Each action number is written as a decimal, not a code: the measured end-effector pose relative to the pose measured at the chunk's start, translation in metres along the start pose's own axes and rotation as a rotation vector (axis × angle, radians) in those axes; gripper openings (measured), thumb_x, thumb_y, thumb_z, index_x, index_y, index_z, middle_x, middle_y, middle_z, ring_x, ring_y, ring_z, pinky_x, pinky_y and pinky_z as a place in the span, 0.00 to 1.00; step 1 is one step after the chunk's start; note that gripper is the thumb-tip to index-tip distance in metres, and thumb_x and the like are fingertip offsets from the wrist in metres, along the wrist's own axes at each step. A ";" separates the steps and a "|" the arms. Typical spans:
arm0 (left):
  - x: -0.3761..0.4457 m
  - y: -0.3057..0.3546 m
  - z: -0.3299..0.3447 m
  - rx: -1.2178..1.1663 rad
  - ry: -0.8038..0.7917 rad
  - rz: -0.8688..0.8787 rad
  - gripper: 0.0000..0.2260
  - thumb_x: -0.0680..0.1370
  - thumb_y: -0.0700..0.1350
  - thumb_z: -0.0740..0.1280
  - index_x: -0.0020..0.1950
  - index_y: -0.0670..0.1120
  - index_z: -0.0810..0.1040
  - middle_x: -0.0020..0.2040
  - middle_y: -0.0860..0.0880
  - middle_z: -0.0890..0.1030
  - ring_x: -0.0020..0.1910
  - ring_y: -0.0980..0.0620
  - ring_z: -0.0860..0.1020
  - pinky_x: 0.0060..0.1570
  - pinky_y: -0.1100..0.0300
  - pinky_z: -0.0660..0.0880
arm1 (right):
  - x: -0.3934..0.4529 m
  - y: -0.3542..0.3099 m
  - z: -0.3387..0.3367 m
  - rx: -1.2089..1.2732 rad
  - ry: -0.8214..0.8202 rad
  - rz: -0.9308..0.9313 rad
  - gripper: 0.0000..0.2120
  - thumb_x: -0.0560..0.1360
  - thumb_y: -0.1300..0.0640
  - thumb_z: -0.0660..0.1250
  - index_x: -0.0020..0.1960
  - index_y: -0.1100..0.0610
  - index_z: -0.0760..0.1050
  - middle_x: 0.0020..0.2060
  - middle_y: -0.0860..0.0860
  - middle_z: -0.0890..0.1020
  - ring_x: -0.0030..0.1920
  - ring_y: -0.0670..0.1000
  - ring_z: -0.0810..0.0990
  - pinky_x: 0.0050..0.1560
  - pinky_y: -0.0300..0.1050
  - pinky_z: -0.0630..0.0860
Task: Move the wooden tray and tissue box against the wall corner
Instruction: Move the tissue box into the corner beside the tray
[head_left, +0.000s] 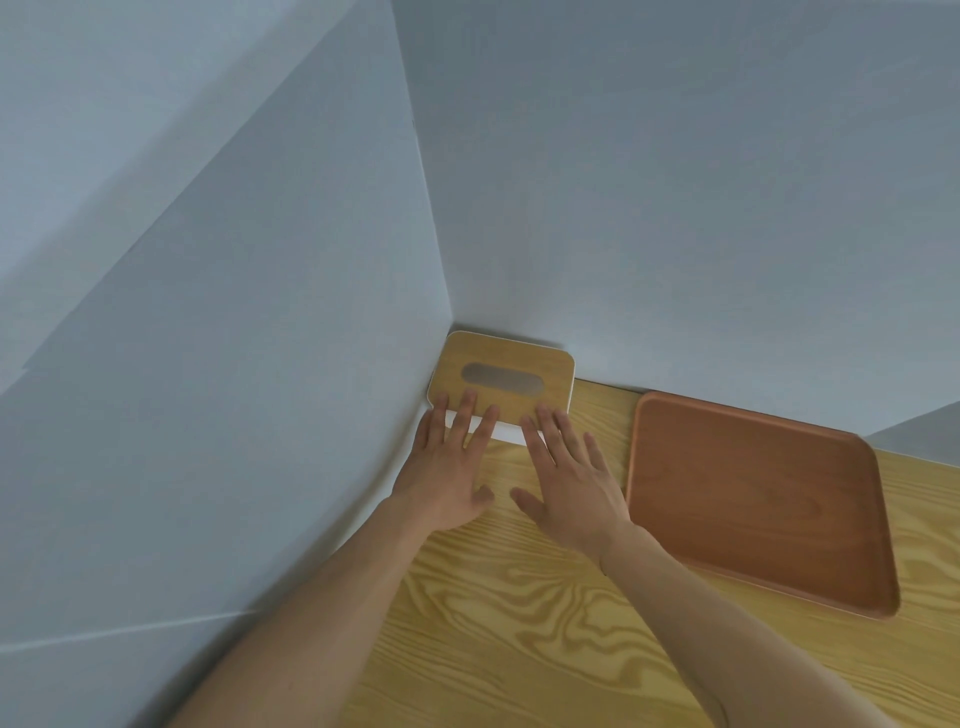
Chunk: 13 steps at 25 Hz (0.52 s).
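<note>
The tissue box (501, 366), white with a light wooden lid and a grey oval slot, sits in the corner where the two pale walls meet. My left hand (449, 470) and my right hand (569, 470) lie flat with fingers spread, fingertips touching the box's near edge and front face. Neither hand grips it. To the right lies the reddish-brown wooden tray (753, 499), empty, with its far edge close to the back wall.
The light pine table (519, 623) runs under both arms. The left wall (234, 364) and back wall (675, 208) bound it. A narrow strip of table separates the box from the tray.
</note>
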<state>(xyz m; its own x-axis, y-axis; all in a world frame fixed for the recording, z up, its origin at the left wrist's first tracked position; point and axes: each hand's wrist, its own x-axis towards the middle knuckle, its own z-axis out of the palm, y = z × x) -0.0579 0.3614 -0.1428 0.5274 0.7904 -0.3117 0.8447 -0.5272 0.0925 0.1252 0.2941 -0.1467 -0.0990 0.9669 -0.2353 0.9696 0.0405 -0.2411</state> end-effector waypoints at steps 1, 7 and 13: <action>0.003 -0.001 -0.002 0.003 -0.009 -0.002 0.45 0.76 0.60 0.64 0.78 0.53 0.33 0.79 0.45 0.33 0.77 0.36 0.33 0.75 0.43 0.38 | 0.002 0.001 -0.001 0.006 -0.007 -0.001 0.41 0.80 0.37 0.55 0.80 0.52 0.36 0.80 0.51 0.37 0.79 0.52 0.35 0.78 0.58 0.44; 0.012 -0.004 -0.008 0.016 -0.043 -0.001 0.45 0.76 0.59 0.64 0.78 0.53 0.33 0.79 0.45 0.32 0.76 0.34 0.33 0.75 0.42 0.39 | 0.009 0.007 -0.006 0.033 -0.048 -0.010 0.42 0.79 0.37 0.57 0.80 0.51 0.34 0.79 0.50 0.34 0.78 0.51 0.31 0.78 0.58 0.43; 0.012 -0.005 -0.008 0.026 -0.066 0.006 0.45 0.76 0.58 0.64 0.77 0.54 0.31 0.79 0.46 0.31 0.76 0.35 0.32 0.75 0.40 0.39 | 0.011 0.009 -0.009 0.084 -0.119 -0.021 0.45 0.78 0.37 0.59 0.80 0.51 0.32 0.79 0.48 0.31 0.77 0.50 0.28 0.77 0.58 0.41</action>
<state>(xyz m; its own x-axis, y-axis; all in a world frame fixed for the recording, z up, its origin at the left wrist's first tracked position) -0.0551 0.3762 -0.1392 0.5244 0.7654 -0.3732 0.8386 -0.5403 0.0702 0.1350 0.3076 -0.1428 -0.1501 0.9289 -0.3385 0.9454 0.0347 -0.3240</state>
